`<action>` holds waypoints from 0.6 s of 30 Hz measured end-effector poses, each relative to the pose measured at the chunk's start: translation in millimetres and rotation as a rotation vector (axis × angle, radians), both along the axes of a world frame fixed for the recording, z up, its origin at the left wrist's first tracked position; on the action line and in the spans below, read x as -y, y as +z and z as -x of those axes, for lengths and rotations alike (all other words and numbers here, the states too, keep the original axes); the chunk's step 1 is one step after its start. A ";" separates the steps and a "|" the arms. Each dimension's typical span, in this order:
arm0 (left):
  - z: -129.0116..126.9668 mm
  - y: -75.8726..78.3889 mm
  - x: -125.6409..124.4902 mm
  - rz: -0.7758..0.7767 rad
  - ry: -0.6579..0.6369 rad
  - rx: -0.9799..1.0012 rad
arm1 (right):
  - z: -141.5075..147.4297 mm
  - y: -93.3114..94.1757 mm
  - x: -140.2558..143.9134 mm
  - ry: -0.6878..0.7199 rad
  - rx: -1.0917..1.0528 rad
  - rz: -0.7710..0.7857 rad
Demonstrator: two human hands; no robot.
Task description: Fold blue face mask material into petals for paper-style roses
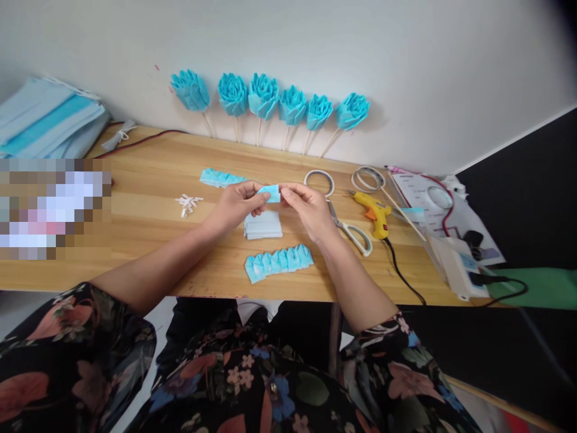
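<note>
Above the wooden table (148, 174), your left hand (237, 206) and right hand (306, 207) pinch a small blue folded piece (270, 193) between their fingertips, one at each end. Just below it lies a stack of pale cut pieces (263, 225), with a row of folded blue petals (279, 262) nearer you and scissors (349, 230) beside your right hand.

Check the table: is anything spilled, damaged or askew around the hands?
Nothing stands out. Both hands pinch a small blue piece above the stack of cut pieces; the white scraps lie loosely scattered.
</note>
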State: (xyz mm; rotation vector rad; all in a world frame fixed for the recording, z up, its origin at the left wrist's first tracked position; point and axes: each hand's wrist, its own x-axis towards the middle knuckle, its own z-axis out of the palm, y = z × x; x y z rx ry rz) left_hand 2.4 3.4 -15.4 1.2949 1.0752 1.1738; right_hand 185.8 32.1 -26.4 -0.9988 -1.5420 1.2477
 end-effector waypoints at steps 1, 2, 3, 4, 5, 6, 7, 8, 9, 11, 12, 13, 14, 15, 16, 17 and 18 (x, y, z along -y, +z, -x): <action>0.0 -0.3 -0.2 0.000 0.002 0.006 | -0.5 0.7 0.1 -0.002 0.004 -0.004; -0.1 -0.5 -0.3 0.000 0.004 0.011 | -0.9 1.4 0.3 0.000 0.009 -0.007; -0.3 -0.4 -0.4 0.001 0.003 0.014 | -1.0 1.8 0.5 0.004 0.016 -0.010; -0.4 -0.3 -0.4 0.005 0.000 0.014 | -0.9 2.0 0.8 0.009 0.024 -0.012; -0.7 0.1 -0.4 0.008 -0.004 0.012 | -0.7 2.0 1.0 0.013 0.034 -0.013; -0.9 0.5 -0.4 0.011 -0.011 0.009 | -0.4 1.7 1.1 0.013 0.044 -0.014; -1.1 1.0 -0.3 0.011 -0.020 0.004 | -0.1 1.2 1.1 0.010 0.056 -0.016; -1.2 1.6 -0.2 0.009 -0.028 -0.001 | 0.1 0.7 1.0 0.005 0.066 -0.018; -1.3 2.1 -0.1 0.006 -0.036 -0.005 | 0.1 0.1 0.7 -0.002 0.073 -0.023; -1.3 2.6 -0.1 0.003 -0.041 -0.006 | -0.1 -0.7 -0.1 -0.015 0.077 -0.038; -1.3 2.6 -0.1 0.004 -0.046 -0.008 | -0.4 -0.9 -0.5 -0.020 0.076 -0.047; -1.2 2.4 -0.2 0.008 -0.052 -0.010 | -0.7 -1.0 -0.8 -0.024 0.074 -0.056; -1.0 2.0 -0.2 0.013 -0.060 -0.016 | -1.0 -0.9 -1.1 -0.027 0.072 -0.064; -0.8 1.6 -0.3 0.018 -0.067 -0.023 | -1.3 -0.6 -1.3 -0.031 0.069 -0.070; -0.6 1.2 -0.4 0.022 -0.070 -0.030 | -1.5 -0.3 -1.3 -0.035 0.066 -0.074; -0.4 0.9 -0.4 0.025 -0.069 -0.037 | -1.5 0.1 -1.3 -0.039 0.062 -0.076; -0.1 0.7 -0.4 0.025 -0.066 -0.042 | -1.5 0.5 -1.1 -0.043 0.057 -0.079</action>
